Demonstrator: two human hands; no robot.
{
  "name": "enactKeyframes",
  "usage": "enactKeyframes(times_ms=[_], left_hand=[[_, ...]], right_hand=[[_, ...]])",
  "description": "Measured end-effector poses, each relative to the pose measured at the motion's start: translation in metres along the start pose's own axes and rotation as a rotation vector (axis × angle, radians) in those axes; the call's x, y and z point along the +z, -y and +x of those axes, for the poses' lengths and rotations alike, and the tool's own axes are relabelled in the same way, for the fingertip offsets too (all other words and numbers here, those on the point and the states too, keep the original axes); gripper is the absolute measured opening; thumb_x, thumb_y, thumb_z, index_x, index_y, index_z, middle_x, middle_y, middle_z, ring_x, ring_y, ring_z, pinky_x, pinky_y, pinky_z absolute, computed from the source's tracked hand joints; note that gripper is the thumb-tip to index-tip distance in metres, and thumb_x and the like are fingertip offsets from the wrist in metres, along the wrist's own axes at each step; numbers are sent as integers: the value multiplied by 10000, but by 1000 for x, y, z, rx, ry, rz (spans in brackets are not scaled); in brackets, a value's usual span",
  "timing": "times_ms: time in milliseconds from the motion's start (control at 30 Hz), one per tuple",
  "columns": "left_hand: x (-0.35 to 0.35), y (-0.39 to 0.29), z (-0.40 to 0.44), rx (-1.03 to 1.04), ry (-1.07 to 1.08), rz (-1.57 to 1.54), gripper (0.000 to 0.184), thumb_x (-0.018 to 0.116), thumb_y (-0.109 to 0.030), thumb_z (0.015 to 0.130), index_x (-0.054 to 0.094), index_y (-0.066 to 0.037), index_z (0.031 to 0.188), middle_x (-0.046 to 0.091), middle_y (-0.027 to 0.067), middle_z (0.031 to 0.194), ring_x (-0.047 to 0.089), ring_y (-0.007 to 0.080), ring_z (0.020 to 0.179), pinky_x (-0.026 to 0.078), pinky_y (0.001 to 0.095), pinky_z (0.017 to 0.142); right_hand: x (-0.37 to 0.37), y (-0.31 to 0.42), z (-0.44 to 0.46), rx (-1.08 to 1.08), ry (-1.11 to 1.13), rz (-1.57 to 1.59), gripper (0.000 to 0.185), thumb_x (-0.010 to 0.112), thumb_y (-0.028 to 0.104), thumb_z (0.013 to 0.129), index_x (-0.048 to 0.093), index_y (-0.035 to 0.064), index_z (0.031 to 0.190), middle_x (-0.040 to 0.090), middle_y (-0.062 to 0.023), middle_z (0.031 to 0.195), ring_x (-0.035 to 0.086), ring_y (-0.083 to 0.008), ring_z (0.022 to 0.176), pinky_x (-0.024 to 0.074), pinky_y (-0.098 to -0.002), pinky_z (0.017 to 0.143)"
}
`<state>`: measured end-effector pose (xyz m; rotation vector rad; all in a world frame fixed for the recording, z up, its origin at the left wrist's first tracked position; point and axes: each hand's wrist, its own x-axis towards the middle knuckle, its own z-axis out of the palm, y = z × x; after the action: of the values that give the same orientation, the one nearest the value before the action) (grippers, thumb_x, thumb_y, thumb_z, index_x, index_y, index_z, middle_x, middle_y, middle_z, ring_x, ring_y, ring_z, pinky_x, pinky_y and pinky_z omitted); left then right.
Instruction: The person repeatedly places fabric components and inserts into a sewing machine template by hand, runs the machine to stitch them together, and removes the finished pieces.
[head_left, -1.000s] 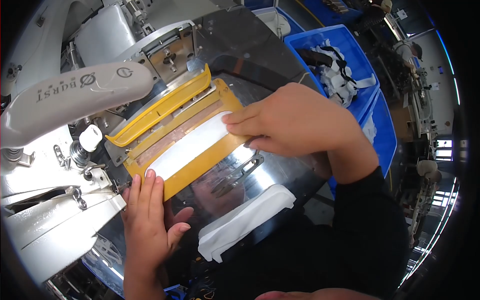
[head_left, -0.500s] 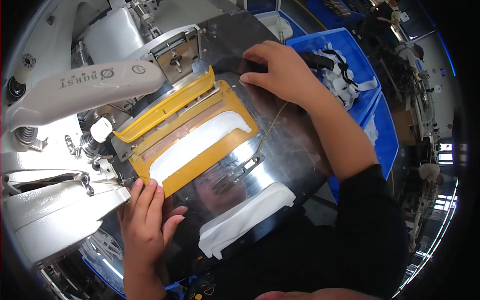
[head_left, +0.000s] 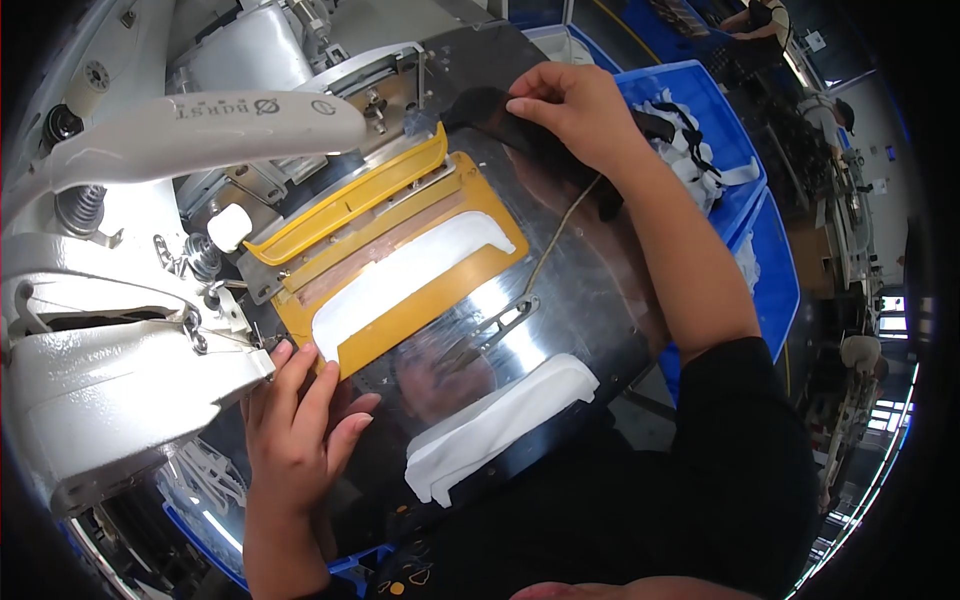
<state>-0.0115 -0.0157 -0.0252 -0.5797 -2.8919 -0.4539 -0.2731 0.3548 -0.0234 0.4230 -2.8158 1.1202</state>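
A white fabric piece (head_left: pixel 400 275) lies flat on the yellow template (head_left: pixel 440 299), beside a raised yellow bar (head_left: pixel 350 200). My left hand (head_left: pixel 300 425) rests at the template's lower left corner, fingers apart, fingertips on its edge. Beyond the template's upper right end, my right hand (head_left: pixel 575 110) pinches the edge of a black piece of material (head_left: pixel 490 112) on the dark metal table. Small thread snips (head_left: pixel 495 328) with a cord lie below the template. Nearer my body is a stack of folded white fabric (head_left: pixel 505 425).
A white sewing machine (head_left: pixel 130 370) stands at the left, its pale arm-like cover (head_left: pixel 210 135) reaching over the table. Blue bins (head_left: pixel 735 125) with white and black fabric are at the right. Other people (head_left: pixel 825 112) are in the background at the upper right.
My right hand has left the white fabric on the template and moved up and away to the black material, its thumb and finger closing. My left hand has stayed at the template's corner.
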Motion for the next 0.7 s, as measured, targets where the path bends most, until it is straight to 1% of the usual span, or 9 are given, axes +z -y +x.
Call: enactKeyframes(times_ms=[33, 133, 233, 267, 333, 433, 533, 600, 700], left_hand=[[0, 0, 0, 4, -6, -4, 533, 822, -437, 957, 782, 1, 1259, 705, 197, 1395, 629, 435, 1363, 472, 555, 1146], [-1, -1, 1, 5, -10, -6, 528, 841, -420, 933, 785, -5, 1254, 705, 192, 1396, 637, 420, 1350, 467, 541, 1147], [-4, -3, 3, -3, 11, -21, 526, 843, -387, 932, 774, 13, 1266, 699, 211, 1384, 620, 450, 1358, 478, 548, 1131], [-2, -2, 2, 3, -14, -19, 518, 850, -387, 921, 781, -2, 1260, 706, 187, 1370, 636, 421, 1330, 475, 537, 1125], [3, -1, 1, 4, -61, -8, 502, 864, -386, 899, 795, -31, 1248, 721, 141, 1343, 668, 365, 1275, 471, 516, 1112], [2, 1, 1, 15, -100, -6, 461, 879, -328, 884, 797, -37, 1232, 728, 109, 1298, 683, 325, 1210, 486, 486, 1081], [5, 3, 1, 17, -140, -24, 401, 877, -264, 882, 793, -37, 1201, 727, 95, 1240, 688, 305, 1145, 497, 461, 1049], [4, 3, 1, 5, -154, -14, 369, 869, -244, 887, 791, -38, 1185, 728, 89, 1207, 690, 304, 1124, 500, 456, 1034], [7, 4, 1, -13, -179, -31, 339, 860, -221, 890, 787, -45, 1170, 731, 77, 1154, 692, 299, 1093, 503, 448, 1019]], right_hand=[[1, -2, 0, -34, -21, 3, 257, 850, 207, 952, 813, 3, 1104, 816, -115, 933, 758, -206, 857, 595, -349, 817], [1, -4, 3, -87, -38, -87, 251, 839, 207, 969, 808, -5, 1100, 809, -117, 942, 747, -197, 866, 584, -330, 826], [-7, -1, 2, -112, -109, 71, 233, 813, 187, 1004, 793, -8, 1128, 797, -72, 962, 722, -144, 890, 566, -296, 837], [-12, 2, 1, -122, -82, 340, 215, 799, 173, 1028, 774, -5, 1146, 773, -15, 990, 680, -81, 912, 547, -268, 842], [-32, 24, -8, -185, 14, 577, 179, 770, 149, 1051, 760, 1, 1151, 757, 25, 1008, 663, -49, 922, 540, -258, 846], [-35, 71, -29, -270, 309, 702, 125, 756, 124, 1047, 762, 6, 1087, 754, 16, 971, 659, -36, 919, 533, -259, 827], [-12, 125, -40, -305, 623, 303, 134, 760, 146, 1031, 770, 16, 1060, 769, -29, 949, 694, -90, 881, 544, -308, 791], [27, 136, -40, -352, 722, 260, 150, 778, 161, 999, 775, 16, 1036, 772, -94, 961, 711, -160, 875, 547, -347, 793], [74, 134, -31, -336, 796, 197, 175, 805, 202, 982, 797, 30, 1015, 786, -124, 899, 741, -225, 839, 563, -384, 783]])
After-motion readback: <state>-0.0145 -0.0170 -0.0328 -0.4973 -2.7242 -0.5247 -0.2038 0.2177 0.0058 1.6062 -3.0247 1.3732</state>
